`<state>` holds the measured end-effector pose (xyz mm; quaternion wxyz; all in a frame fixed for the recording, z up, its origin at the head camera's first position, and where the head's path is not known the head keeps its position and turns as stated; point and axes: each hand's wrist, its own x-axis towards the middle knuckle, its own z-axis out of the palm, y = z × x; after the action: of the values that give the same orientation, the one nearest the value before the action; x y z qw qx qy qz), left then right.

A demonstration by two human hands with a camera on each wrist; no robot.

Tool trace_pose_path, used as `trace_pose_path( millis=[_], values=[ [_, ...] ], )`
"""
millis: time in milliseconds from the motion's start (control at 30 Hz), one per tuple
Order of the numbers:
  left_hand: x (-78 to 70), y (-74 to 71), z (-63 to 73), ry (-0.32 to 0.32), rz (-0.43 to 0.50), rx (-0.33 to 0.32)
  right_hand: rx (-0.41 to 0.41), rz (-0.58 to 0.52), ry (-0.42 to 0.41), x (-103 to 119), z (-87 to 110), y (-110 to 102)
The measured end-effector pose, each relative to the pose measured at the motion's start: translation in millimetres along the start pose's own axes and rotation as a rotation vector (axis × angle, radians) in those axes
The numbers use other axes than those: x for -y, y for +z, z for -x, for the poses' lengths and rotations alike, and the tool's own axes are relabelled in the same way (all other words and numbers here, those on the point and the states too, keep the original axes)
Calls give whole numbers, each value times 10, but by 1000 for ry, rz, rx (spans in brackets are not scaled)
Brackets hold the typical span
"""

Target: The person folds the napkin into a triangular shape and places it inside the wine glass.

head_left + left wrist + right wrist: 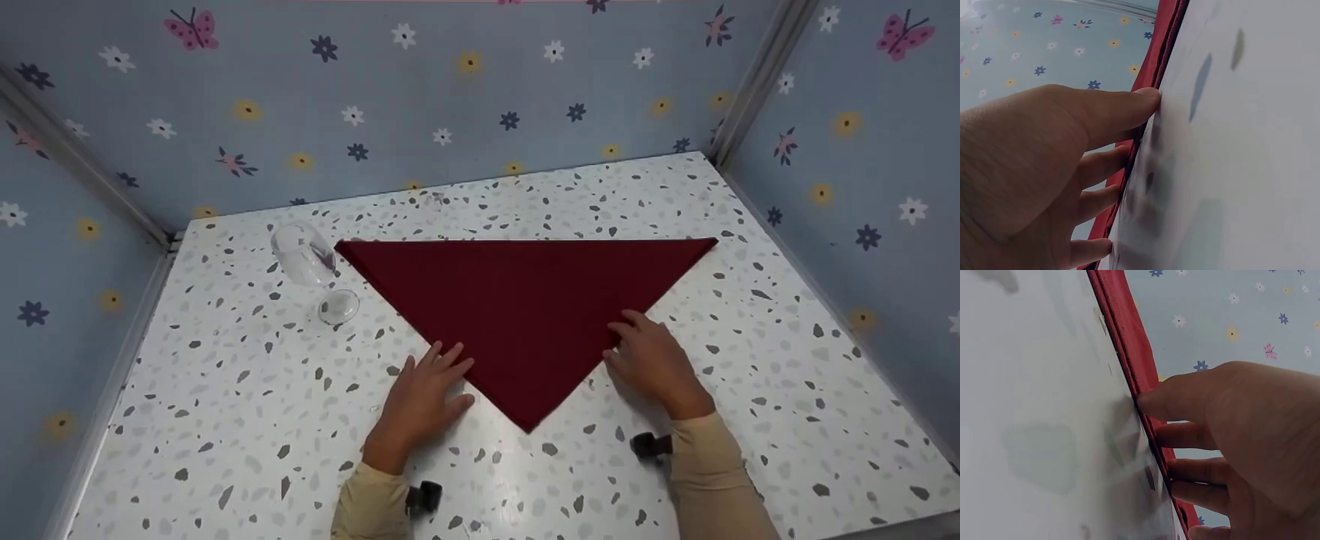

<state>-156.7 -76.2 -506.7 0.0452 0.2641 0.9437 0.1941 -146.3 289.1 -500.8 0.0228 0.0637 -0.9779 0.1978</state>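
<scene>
Head view, dark red cloth: the cloth (525, 307) lies flat on the speckled desk (225, 405) as a triangle, one corner toward the person, its long edge away.
Head view, left hand: the left hand (420, 405) rests its fingertips on the cloth's left slanting edge, thumb set apart; grip released, fingers fairly straight.
Head view, right hand: the right hand (652, 364) touches the right slanting edge with slightly bent fingers; grip released, relaxed.
Head view, clear glass: a stemmed glass (300, 259) stands just beside the cloth's far left corner.
Head view, sleeves: tan sleeves (712, 472) on both arms, with a black device (426, 496) at each wrist.
Head view, walls: blue panels (450, 97) with flowers and butterflies surround the desk.
Left wrist view, cloth edge: fingers spread along the layered red border, thumb overlapping it.
Right wrist view, cloth edge: fingertips meet the border, fingers extended, floral panel behind.
</scene>
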Motion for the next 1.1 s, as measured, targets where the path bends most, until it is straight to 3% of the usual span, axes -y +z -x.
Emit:
trace_pose_path(
  millis=[167, 300, 400, 567, 800, 1100],
  values=[
    [-9, -22, -9, 10, -2, 7, 65, -44, 30, 4, -2, -16],
    [1, -32, -13, 14, 15, -3, 11, -68, 18, 81, 12, -55],
    [18, -37, 29, 12, 36, -8, -14, -31, -6, 192, 47, -49],
    [37, -24, 59, 35, 53, -28, 20, 55, -19, 313, 107, -12],
    [17, -20, 59, 34, 84, -17, -30, 75, -58, 252, 120, 24],
    [22, 21, 40, 15, 98, -25, 7, 76, -84, 170, 65, 39]
  ],
)
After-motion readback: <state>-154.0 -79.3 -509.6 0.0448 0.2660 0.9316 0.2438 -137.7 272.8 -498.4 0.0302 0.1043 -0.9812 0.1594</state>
